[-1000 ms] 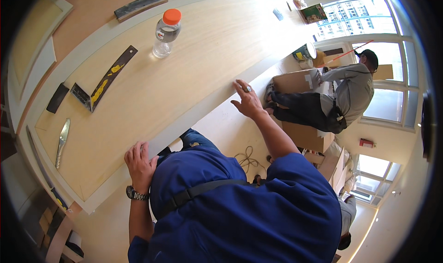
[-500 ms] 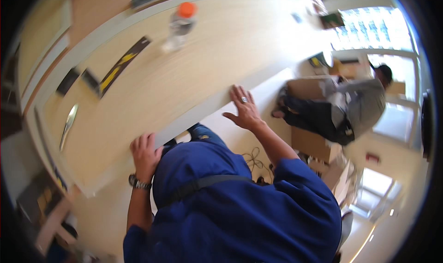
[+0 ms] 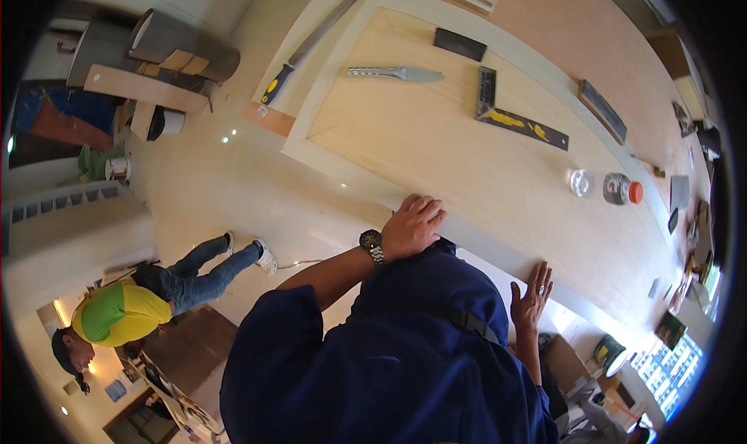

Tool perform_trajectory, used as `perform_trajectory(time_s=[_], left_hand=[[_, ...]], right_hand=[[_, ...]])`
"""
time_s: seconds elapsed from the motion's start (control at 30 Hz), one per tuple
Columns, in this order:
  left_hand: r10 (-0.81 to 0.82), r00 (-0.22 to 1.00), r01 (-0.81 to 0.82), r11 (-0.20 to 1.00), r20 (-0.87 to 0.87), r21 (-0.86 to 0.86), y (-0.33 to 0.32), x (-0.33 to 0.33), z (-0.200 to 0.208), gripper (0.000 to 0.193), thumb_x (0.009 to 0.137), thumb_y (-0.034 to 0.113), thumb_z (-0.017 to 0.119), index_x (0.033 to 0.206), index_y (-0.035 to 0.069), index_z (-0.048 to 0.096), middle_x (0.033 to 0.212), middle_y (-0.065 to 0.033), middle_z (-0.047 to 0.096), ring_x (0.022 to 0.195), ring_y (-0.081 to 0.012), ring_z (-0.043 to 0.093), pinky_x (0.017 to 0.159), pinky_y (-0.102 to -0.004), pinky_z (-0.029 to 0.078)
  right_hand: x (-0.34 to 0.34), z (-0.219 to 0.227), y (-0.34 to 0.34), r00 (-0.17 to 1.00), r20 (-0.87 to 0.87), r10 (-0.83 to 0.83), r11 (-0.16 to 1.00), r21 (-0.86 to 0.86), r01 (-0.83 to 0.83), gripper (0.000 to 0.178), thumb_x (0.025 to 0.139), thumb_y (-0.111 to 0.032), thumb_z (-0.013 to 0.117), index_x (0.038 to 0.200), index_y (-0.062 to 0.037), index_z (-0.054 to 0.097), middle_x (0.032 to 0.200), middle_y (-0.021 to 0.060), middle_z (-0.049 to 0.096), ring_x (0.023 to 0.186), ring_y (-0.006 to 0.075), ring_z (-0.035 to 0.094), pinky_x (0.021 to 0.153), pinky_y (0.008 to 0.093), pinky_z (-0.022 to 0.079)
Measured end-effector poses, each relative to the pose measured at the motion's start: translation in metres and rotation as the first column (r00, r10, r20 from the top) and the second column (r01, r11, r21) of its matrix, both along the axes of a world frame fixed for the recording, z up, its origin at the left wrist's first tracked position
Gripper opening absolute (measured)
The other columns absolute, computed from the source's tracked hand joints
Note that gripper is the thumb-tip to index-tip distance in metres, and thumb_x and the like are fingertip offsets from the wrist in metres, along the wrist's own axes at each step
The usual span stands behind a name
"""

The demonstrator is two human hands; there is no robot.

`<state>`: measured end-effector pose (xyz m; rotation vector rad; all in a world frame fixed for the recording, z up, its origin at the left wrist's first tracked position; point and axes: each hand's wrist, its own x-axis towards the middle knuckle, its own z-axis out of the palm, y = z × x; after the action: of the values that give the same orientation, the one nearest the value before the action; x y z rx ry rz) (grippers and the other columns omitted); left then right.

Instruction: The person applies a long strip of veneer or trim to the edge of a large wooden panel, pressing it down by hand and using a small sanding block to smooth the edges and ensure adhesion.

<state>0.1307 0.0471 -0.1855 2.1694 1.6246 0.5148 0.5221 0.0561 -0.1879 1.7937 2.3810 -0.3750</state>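
A large pale wooden panel with a raised white frame (image 3: 366, 178) lies in front of me. My left hand (image 3: 417, 224), with a watch on its wrist, is at the panel's near edge, its fingers bent over it. Farther right, my right hand (image 3: 532, 294) rests against the same edge with its fingers stretched out, a ring on one of them. On the panel lie a grey knife-like tool (image 3: 397, 74), a dark rectangular block (image 3: 460, 44) and a black try square with yellow marks (image 3: 520, 123). A clear cup (image 3: 580, 182) stands beside a bottle with an orange cap (image 3: 618, 189).
A handsaw with a black and yellow handle (image 3: 311, 43) lies along the panel's left side. A dark bar (image 3: 602, 111) rests on the far frame. At left, a person in a yellow and green shirt (image 3: 117, 312) stands on the glossy floor. Boards (image 3: 148, 92) are stacked behind.
The view has swung left, showing the saw and a different part of the room. My left hand's fingers are now more bent; the right hand stays stretched out at the edge.
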Motion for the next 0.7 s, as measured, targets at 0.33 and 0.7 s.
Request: perform_trajectory(time_s=[0.33,0.7], left_hand=[[0.340,0.918,-0.347,0.938,-0.204,0.002,-0.037,-0.090,-0.012,0.075,0.091,0.057,0.049,0.139,0.000,0.044,0.151,-0.0161,0.036,0.143,-0.0337,0.028,0.115,-0.0521,0.022],[0.525,0.813,-0.534,0.845,-0.251,0.037,-0.041,-0.161,-0.021,0.075,0.093,0.055,0.047,0.142,0.000,0.040,0.152,-0.0156,0.036,0.142,-0.0342,0.029,0.113,-0.0555,0.023]], right_hand=[[-0.032,-0.009,0.008,0.992,0.102,0.072,0.997,-0.048,-0.067,0.080,0.092,-0.039,0.058,0.153,-0.0039,0.019,0.160,0.0170,0.016,0.149,0.0352,0.010,0.119,0.0507,0.008],[-0.054,0.000,0.008,0.978,0.206,-0.017,0.992,-0.116,0.041,0.078,0.095,-0.042,0.053,0.154,-0.0059,0.017,0.161,0.0136,0.013,0.149,0.0330,0.009,0.119,0.0505,0.010]])
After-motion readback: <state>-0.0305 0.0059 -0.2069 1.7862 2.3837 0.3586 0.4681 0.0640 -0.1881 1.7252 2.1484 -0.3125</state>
